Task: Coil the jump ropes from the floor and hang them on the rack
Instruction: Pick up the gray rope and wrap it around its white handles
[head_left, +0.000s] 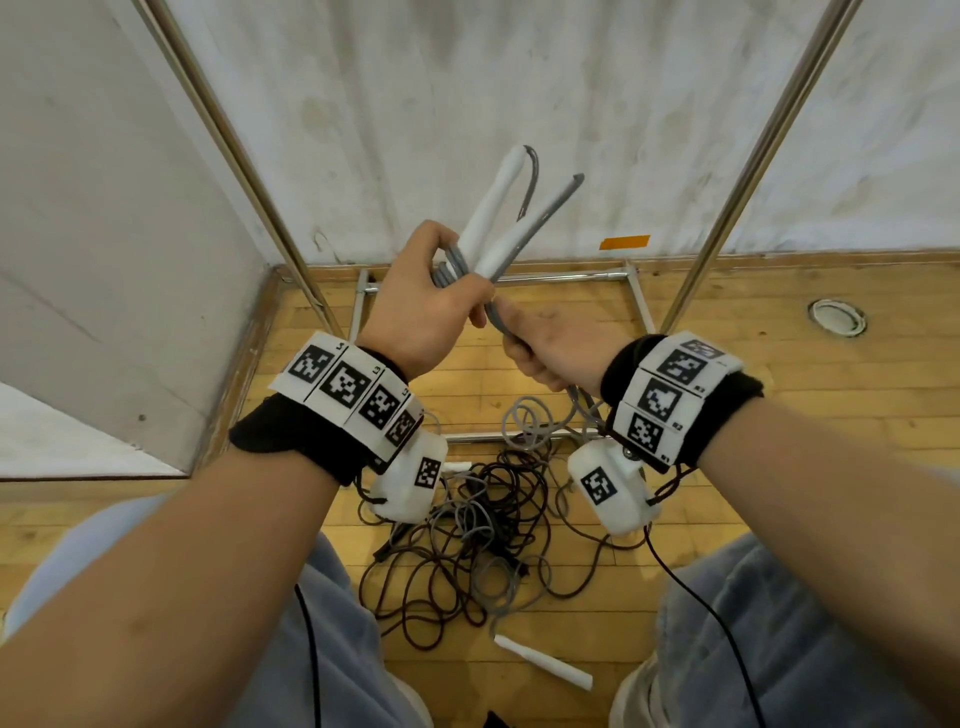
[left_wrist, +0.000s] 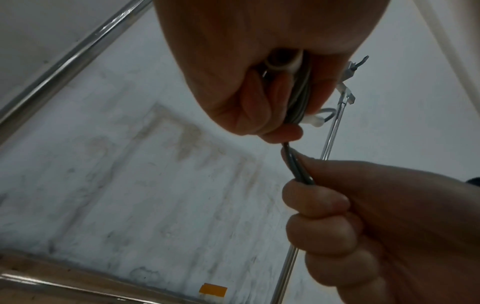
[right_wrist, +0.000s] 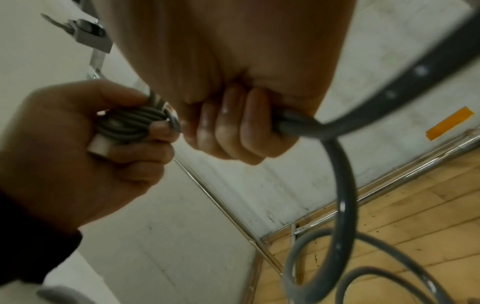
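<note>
Wooden floor meets a white wall behind the metal rack. In front of the rack, the left hand grips the grey rope coils and white handles. The right hand, touching the left, clamps the trailing rope. More ropes lie tangled below.
</note>
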